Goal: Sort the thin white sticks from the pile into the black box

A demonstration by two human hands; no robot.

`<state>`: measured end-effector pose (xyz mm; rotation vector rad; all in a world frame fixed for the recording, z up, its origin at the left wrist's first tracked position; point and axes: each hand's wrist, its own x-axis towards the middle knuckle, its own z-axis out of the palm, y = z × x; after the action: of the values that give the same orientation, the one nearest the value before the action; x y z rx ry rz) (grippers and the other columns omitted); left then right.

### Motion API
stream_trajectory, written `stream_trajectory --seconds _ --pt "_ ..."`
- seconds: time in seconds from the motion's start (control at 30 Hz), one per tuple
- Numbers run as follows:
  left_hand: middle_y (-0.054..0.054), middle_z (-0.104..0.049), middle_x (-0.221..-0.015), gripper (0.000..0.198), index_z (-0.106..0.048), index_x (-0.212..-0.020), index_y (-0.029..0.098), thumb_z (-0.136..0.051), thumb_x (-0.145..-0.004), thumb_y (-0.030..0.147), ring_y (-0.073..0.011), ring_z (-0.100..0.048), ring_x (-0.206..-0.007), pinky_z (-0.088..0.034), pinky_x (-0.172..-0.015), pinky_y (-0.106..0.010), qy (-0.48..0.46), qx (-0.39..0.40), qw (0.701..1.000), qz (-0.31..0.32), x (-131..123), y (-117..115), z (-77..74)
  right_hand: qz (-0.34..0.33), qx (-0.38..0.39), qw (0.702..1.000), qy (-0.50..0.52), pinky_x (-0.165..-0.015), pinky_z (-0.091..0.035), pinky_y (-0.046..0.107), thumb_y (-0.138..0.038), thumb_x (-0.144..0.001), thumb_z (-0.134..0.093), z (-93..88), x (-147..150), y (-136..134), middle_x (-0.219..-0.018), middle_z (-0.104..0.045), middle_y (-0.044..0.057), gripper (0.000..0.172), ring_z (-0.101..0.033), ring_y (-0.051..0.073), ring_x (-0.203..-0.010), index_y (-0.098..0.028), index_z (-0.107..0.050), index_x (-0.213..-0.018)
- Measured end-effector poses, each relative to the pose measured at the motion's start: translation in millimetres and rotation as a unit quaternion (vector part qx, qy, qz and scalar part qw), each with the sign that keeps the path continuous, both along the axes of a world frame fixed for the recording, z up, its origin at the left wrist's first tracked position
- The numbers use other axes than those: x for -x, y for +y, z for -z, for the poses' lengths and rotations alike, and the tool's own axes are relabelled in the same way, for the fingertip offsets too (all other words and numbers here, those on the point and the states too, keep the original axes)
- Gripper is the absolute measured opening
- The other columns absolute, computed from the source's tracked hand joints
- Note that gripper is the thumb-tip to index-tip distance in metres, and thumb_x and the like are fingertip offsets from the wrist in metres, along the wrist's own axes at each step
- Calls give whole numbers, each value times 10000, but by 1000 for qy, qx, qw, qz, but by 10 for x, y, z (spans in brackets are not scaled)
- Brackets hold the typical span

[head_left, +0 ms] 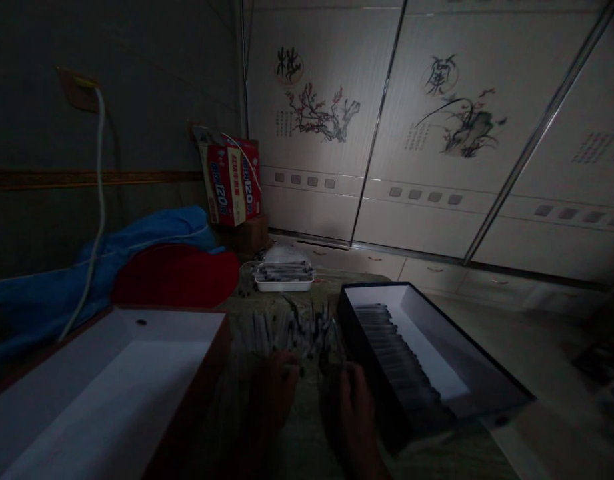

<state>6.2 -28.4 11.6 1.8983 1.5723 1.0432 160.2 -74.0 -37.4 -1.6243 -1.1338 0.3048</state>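
Note:
My left hand (277,387) is over the table with its fingers curled together. Dim light hides what is between them, if anything. To its right, my right hand (355,400) has closed fingers, with a thin pen-like stick (339,337) pointing up and away from them. Just beyond both hands, many slim pens or pen parts (271,332) lie loosely on the table, blurred and dark. Beside my right hand, an open black box (451,340) holds a long row of similar slim pens (391,347) lying side by side.
An open box (151,373) with a white inside and reddish rim stands at the left. At the table's back is a white tray (285,285) of slim sticks. A red cloth (174,275), blue cloth (151,230), hanging white cable (101,180) and red carton (231,183) are farther off.

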Motion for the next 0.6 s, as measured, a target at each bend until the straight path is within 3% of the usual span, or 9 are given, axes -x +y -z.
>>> stream_trajectory --seconds 0.17,0.3,0.43,0.6 --pt "-104 -658 -970 270 -643 -919 149 -411 -797 85 -210 -606 -944 -446 -841 -323 181 -21 983 28 -219 115 -40 6 -22 1000 -4 -750 -487 305 -625 -862 -338 -47 39 2 -1021 -682 141 556 -643 234 -920 -170 -620 -1010" --pt "-160 -653 -990 273 -650 -917 116 -415 -788 68 -268 -583 -997 -410 -885 -378 266 -28 963 32 -331 270 15 -8 -27 999 -32 -728 -498 302 -580 -892 -332 -101 37 -10 -988 -691 133 507 -654 228 -889 -183 -633 -989" --pt "-183 -664 -977 249 -654 -893 112 -456 -750 60 -299 -584 -996 -395 -875 -405 256 -23 966 31 -346 375 27 -37 -22 998 -50 -766 -504 318 -506 -928 -317 -115 32 -5 -1052 -674 157 476 -648 234 -948 -156 -589 -1101" --pt "-105 -692 -938 220 -624 -912 163 -434 -803 147 -220 -628 -923 -442 -809 -318 183 -16 983 5 -259 370 -14 -25 -56 995 -77 -817 -499 332 -485 -930 -343 120 25 -21 -1172 -631 145 462 -623 231 -1021 -175 -535 -1215"
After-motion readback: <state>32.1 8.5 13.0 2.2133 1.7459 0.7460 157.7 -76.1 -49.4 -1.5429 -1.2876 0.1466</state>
